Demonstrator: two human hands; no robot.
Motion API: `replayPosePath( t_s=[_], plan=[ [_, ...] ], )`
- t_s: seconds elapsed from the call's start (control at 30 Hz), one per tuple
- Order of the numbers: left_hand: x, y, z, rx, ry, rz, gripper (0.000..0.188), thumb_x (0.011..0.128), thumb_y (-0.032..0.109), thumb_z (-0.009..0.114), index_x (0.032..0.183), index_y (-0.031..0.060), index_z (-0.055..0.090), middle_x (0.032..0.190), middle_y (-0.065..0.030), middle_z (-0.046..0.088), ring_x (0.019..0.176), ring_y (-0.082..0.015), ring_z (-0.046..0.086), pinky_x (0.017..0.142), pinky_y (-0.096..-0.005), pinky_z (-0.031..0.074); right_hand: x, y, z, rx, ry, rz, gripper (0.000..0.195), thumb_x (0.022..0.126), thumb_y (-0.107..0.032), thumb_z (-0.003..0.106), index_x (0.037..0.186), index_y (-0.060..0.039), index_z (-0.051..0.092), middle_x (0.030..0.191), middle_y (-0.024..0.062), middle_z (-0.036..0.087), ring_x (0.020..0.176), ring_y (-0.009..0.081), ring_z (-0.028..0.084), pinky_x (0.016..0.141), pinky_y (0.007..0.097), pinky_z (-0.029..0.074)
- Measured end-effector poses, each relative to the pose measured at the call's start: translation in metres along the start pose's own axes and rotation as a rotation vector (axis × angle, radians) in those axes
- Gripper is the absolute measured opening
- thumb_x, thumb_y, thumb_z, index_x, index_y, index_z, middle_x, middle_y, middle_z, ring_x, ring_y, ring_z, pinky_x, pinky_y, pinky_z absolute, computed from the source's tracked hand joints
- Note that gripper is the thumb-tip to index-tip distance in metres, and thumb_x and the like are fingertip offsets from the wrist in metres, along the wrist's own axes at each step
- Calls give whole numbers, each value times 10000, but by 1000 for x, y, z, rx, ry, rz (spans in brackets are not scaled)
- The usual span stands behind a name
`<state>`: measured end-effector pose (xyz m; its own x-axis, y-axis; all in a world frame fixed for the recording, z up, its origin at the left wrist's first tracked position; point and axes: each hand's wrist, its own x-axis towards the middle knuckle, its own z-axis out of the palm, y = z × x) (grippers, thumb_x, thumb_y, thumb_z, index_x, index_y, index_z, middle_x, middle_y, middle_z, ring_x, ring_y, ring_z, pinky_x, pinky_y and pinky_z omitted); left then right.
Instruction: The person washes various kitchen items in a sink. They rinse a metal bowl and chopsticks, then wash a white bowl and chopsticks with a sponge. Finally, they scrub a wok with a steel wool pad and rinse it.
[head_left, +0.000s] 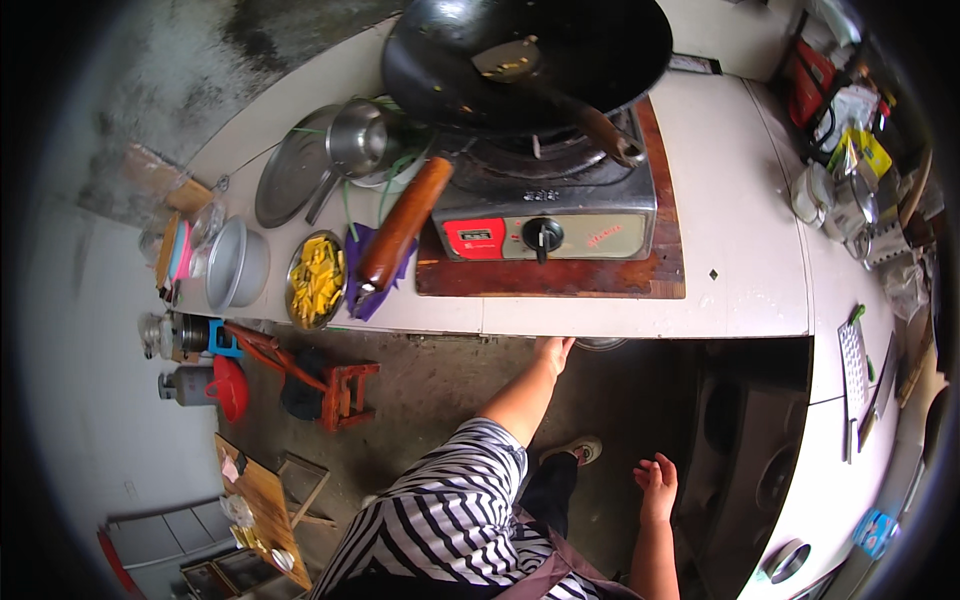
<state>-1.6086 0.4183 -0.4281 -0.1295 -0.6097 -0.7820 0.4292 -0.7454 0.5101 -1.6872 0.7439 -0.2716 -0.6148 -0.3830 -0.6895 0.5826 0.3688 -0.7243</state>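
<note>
My left hand (555, 354) reaches beneath the front edge of the white tiled counter, with its fingers hidden there. Just right of it the rim of a round metal vessel (601, 343) shows; whether I grip it I cannot tell. Low over the floor, my right hand (658, 484) is empty, fingers apart. On the counter above my left hand is a gas stove (546, 234) with a black wok (442, 75) on it. A spatula (592, 124) rests in the wok, bits of food on its blade. Left of the stove, a wooden handle (409, 221) lies beside a metal dish of yellow cut pieces (316, 281).
A metal ladle (358, 142), a round metal lid (289, 176) and a grey basin (240, 262) stand at the left. On the right counter lie a grater (853, 367) and a knife (881, 382). A red wooden stool (349, 394) stands on the floor.
</note>
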Motion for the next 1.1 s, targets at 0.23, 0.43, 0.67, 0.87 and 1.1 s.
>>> replayPosePath(
  t_s=[0.23, 0.43, 0.67, 0.87, 1.1],
  plan=[
    [-104, 32, -62, 938, -177, -301, 452, 785, 177, 671, 1155, 49, 444, 958, -96, 562, 749, -211, 599, 654, -359, 524, -28, -111, 24, -80, -162, -126, 268, 910, -137, 483, 1155, -31, 487, 968, 88, 609, 764, 152, 615, 677, 244, 485],
    [-213, 210, -88, 1065, -521, -206, 336, 845, 254, 596, 1111, 56, 541, 973, -86, 598, 785, -194, 616, 655, -317, 511, -47, -205, 56, -353, -282, -376, 260, 907, -143, 492, 1145, -40, 511, 970, 90, 611, 762, 136, 606, 671, 239, 470],
    [-174, 438, -67, 1270, -196, 738, 301, 801, 205, 637, 1035, 30, 564, 927, -95, 622, 803, -191, 613, 684, -299, 492, -74, -205, 153, -503, -398, -429, 263, 881, -115, 529, 1124, -16, 512, 911, 80, 611, 738, 129, 593, 643, 231, 462],
    [-87, 563, -54, 1765, 393, 1015, 202, 750, 142, 585, 929, 49, 610, 951, -129, 622, 920, -270, 586, 807, -389, 462, -71, -155, 346, -591, -722, -362, 259, 884, -154, 533, 1096, -7, 513, 857, 49, 593, 744, 121, 576, 651, 234, 456],
    [-26, 566, -71, 1832, 466, 1121, 165, 797, 135, 480, 800, 60, 627, 881, -95, 622, 896, -242, 561, 781, -358, 439, -30, -170, 535, -184, -468, -269, 293, 915, -214, 467, 1124, -9, 464, 934, 107, 581, 811, 182, 586, 721, 283, 481]
  ],
)
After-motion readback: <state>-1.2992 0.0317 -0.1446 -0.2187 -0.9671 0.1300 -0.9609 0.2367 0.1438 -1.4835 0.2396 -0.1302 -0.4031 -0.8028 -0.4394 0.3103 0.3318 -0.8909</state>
